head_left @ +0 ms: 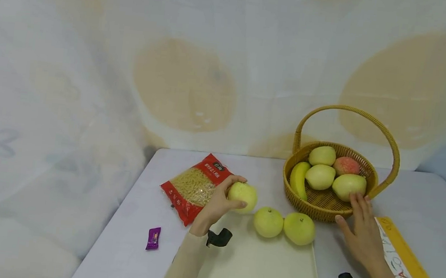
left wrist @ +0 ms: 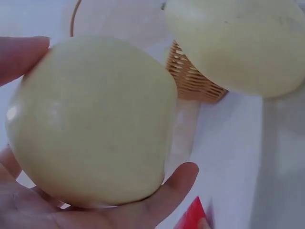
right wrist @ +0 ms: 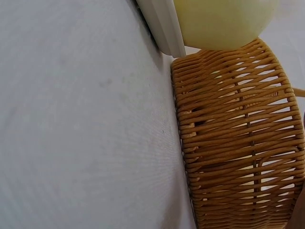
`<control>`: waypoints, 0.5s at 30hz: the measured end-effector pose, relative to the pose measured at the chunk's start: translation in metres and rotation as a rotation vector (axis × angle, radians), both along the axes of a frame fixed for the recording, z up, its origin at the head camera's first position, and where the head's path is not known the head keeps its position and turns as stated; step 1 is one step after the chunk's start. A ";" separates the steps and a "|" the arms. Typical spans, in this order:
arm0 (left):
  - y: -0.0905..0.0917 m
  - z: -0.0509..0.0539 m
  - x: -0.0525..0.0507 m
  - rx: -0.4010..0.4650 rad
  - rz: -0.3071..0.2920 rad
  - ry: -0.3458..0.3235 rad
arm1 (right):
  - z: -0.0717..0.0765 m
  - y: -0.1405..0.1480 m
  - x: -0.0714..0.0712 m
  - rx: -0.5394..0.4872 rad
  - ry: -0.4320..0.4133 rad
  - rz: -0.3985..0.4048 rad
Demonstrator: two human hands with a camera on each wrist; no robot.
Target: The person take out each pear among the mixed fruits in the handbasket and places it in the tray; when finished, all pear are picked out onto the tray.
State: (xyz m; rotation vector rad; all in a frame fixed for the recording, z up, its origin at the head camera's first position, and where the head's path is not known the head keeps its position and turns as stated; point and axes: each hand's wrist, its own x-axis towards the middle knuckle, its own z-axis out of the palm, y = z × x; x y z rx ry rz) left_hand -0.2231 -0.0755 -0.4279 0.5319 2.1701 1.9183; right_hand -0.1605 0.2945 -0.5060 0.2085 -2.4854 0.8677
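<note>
My left hand (head_left: 217, 201) grips a yellow-green fruit (head_left: 242, 197) above the tray's back left corner; in the left wrist view the fruit (left wrist: 95, 119) sits between thumb and fingers. Two similar fruits, one (head_left: 268, 222) beside the other (head_left: 299, 229), rest at the tray's back edge. My right hand (head_left: 367, 235), fingers extended, is at the front right rim of the wicker basket (head_left: 314, 212), fingertips by a pale fruit (head_left: 349, 187). The basket also holds a banana (head_left: 299, 180), a reddish fruit (head_left: 346, 166) and more pale fruits. Basket weave (right wrist: 238, 138) fills much of the right wrist view.
A red pasta bag (head_left: 194, 187) lies behind and left of the cream tray (head_left: 260, 272). A small purple packet (head_left: 153, 238) lies on the left of the table. A long yellow and white box (head_left: 415, 274) lies along the right, beside my right forearm.
</note>
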 end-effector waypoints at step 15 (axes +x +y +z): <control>-0.009 -0.016 0.019 -0.283 0.040 0.115 | 0.001 0.000 -0.003 0.016 -0.005 -0.003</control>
